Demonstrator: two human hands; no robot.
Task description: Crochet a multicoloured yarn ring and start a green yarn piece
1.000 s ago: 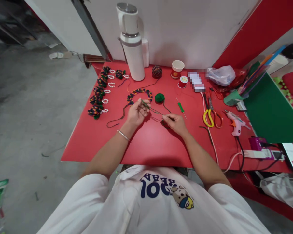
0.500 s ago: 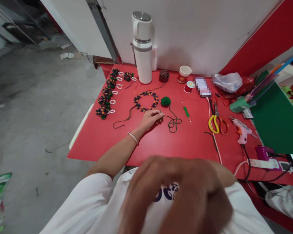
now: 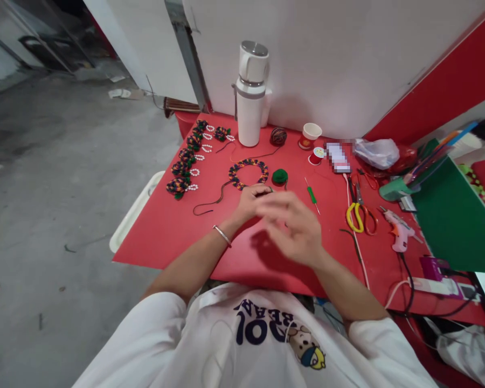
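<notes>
My left hand point(image 3: 249, 202), with a bracelet point(image 3: 222, 235) on the wrist, is closed on green yarn just in front of a multicoloured crocheted ring point(image 3: 231, 175). A bit of green shows at its fingertips, which my right hand partly covers. Blurred by motion, my right hand point(image 3: 295, 229) hovers over the table with fingers stretched and apart, holding nothing I can see. Behind the hands sits a green yarn ball point(image 3: 280, 177). To the right lies a green-handled crochet hook point(image 3: 312, 195).
Several crocheted pieces with white bead loops point(image 3: 180, 185) line the left edge. A white flask point(image 3: 249, 116), dark yarn ball point(image 3: 278, 136), paper cup point(image 3: 310, 136) and red thread spool point(image 3: 317, 156) stand behind. Scissors point(image 3: 354, 215) and a pink glue gun point(image 3: 402, 229) lie right.
My right hand has moved from close below the camera, forward over the table to beside my left hand. The left hand stays near the crocheted ring. The view has shifted slightly.
</notes>
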